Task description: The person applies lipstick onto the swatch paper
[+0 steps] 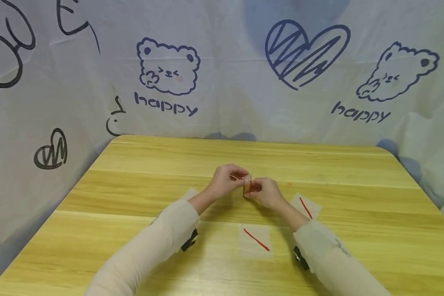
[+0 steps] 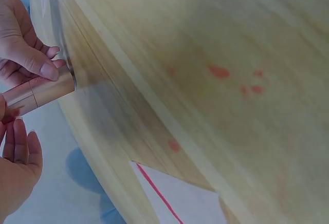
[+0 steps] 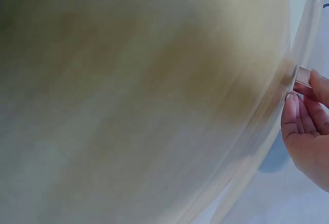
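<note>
Near the middle of the table, a shiny rose-gold lipstick tube (image 1: 247,188) stands upright between the two hands, its lower end at the tabletop. My left hand (image 1: 225,180) pinches its upper part with thumb and fingertips. Lower down, my right hand (image 1: 268,193) grips the base part. In the left wrist view a thin seam crosses the tube (image 2: 51,89), and the thumb of the right hand (image 2: 20,49) lies along the base. Only the tube's bottom end (image 3: 303,80) shows in the right wrist view, beside the right hand's fingers.
A paper square with a red line (image 1: 255,241) lies in front of the hands. Another lined square (image 1: 306,206) is beside the right forearm, and a pale square (image 1: 190,193) is partly behind the left sleeve. Small red smudges (image 2: 219,71) mark the wooden table (image 1: 107,230). Drawn-on white cloth (image 1: 229,102) hangs behind.
</note>
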Motion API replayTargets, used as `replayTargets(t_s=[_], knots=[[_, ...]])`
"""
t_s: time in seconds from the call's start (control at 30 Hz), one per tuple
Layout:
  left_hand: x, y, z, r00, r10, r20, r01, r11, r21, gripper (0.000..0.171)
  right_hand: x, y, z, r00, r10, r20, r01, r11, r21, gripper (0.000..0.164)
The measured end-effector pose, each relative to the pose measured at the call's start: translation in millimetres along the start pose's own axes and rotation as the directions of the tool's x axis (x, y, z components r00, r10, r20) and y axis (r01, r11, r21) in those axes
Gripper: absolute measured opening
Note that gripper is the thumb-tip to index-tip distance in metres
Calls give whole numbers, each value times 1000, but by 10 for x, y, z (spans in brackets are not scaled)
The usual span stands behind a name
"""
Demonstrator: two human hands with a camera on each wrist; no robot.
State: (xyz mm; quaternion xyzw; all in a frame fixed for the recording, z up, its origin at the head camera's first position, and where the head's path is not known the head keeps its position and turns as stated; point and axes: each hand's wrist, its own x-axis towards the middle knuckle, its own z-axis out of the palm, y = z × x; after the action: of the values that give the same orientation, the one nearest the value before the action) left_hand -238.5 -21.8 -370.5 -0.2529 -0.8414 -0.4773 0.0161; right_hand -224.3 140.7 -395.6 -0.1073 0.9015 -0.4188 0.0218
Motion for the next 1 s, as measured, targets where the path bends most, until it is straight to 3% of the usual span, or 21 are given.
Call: replayTargets(t_s=[0.2,0.57,0.73,1.0], knots=[[-58,-27,-37,999,-28,-29,28,1000,13,20,24,-10,57,998,-52,27,51,998,20,15],[-61,-51,-39,999,-26,-24,25,999,-32,33,51,-30,67,999,-25,31,25,1000,-16,10],[-77,-62,-35,998,-53,-12,53,998,-25,36,45,-24,72,999,-36,38,37,999,-17,10],[-185,-81,-54,998,-66,-4,66,997,33,49,-44,-15,-13,996,-71,61,73,997,-27,26]])
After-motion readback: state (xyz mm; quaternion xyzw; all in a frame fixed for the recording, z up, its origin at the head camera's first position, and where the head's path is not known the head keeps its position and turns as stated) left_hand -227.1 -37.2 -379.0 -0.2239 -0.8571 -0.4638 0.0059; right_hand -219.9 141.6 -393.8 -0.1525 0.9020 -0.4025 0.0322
